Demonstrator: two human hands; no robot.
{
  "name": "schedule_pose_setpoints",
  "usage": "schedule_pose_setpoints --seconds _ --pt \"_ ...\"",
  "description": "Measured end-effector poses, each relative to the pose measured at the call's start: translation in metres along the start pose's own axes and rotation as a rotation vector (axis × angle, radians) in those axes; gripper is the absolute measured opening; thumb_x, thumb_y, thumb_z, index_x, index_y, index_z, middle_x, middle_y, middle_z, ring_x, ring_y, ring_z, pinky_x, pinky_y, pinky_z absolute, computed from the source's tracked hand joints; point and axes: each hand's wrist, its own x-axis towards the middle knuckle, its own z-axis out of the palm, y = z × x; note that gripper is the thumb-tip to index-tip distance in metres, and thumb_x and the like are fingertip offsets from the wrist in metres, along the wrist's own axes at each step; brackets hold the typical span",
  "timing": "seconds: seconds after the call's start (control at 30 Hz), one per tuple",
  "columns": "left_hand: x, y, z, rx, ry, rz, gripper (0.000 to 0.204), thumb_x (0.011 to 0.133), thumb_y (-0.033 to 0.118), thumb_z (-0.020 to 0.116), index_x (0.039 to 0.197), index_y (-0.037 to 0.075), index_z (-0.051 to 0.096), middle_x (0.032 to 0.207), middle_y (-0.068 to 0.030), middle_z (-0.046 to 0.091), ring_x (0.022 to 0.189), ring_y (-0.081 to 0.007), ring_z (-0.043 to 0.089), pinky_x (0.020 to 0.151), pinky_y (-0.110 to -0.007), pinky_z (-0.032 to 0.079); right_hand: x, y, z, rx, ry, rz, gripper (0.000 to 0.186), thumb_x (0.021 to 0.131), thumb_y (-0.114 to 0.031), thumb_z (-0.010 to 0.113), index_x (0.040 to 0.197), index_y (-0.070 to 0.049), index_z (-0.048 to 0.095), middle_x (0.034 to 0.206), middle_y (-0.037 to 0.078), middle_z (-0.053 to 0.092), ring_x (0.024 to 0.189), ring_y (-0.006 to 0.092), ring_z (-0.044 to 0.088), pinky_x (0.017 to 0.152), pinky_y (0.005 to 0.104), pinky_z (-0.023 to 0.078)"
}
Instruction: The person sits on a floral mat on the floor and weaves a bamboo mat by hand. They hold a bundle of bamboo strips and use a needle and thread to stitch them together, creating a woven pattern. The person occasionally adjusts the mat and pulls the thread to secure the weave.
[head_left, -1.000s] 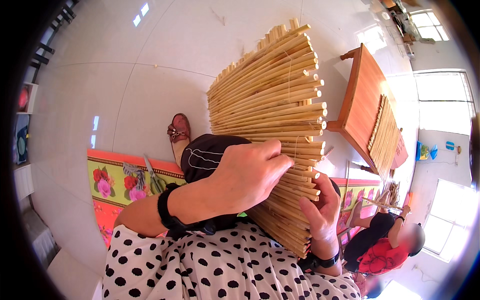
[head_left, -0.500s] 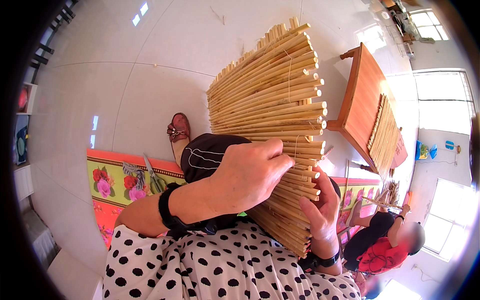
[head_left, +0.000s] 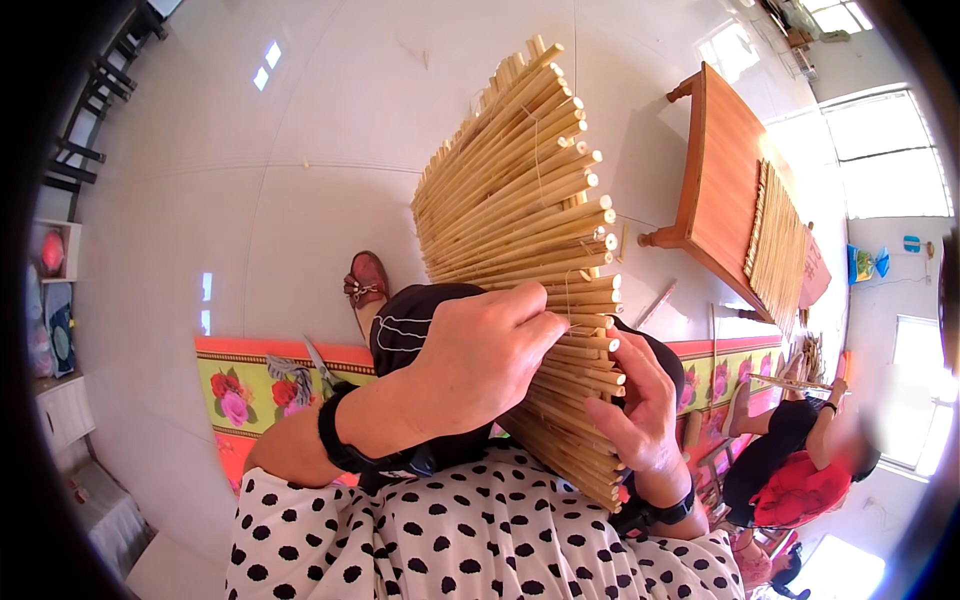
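Observation:
A mat of reed stalks [head_left: 510, 180], tied side by side with thin thread, bends across my lap. Its near part folds down toward my body. My left hand [head_left: 485, 345] is closed in a pinch over the mat near its right edge. A thin thread [head_left: 569, 290] runs over the stalks to those fingertips; what lies inside the pinch is mostly hidden. Around the cut stalk ends on the right, my right hand [head_left: 643, 400] grips the mat's edge, thumb on the near side and fingers partly hidden by the stalks.
Scissors [head_left: 322, 365] and a grey cord bundle [head_left: 290, 372] lie on a floral cloth [head_left: 222, 440] to my left. At right stands a wooden table [head_left: 715, 170] bearing another reed mat [head_left: 772, 240]. A person in red [head_left: 800, 490] sits nearby handling stalks.
The mat and both hands sit slightly further left in the picture, and the view has shifted. My left hand stays pinched by the thread; my right hand keeps its grip on the edge.

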Motion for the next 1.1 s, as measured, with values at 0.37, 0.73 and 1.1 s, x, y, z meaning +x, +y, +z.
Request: schedule_pose_setpoints --seconds 0.37,0.73,1.1 --pt "0.001 0.000 0.009 -0.036 0.003 -0.018 0.012 0.078 -0.004 0.068 0.090 0.001 0.066 0.073 -0.0088 0.050 0.060 -0.0267 0.057 0.051 -0.036 0.044 -0.001 0.013 0.001 -0.005 0.015 -0.074 0.069 0.072 -0.009 0.072 0.135 0.007 0.048 0.121 0.018 0.055 0.096 0.0213 0.060 0.084 0.0296 0.049" --pt "-0.003 0.008 -0.002 0.045 -0.032 -0.067 0.016 0.079 -0.004 0.068 0.093 0.002 0.066 0.074 -0.0086 0.053 0.060 -0.0261 0.056 0.052 -0.035 0.044 0.002 0.001 0.011 -0.025 0.008 -0.099 0.067 0.073 -0.010 0.073 0.134 0.002 0.048 0.112 0.016 0.057 0.091 0.0242 0.063 0.078 0.0328 0.054" --pt "0.002 0.019 -0.022 0.033 -0.185 -0.193 0.021 0.083 -0.007 0.063 0.102 0.001 0.066 0.075 -0.0093 0.053 0.062 -0.0237 0.054 0.057 -0.032 0.045 -0.001 0.007 0.020 0.129 0.034 -0.082 0.069 0.073 -0.018 0.077 0.133 -0.002 0.048 0.115 0.017 0.055 0.091 0.0282 0.065 0.078 0.0349 0.057"
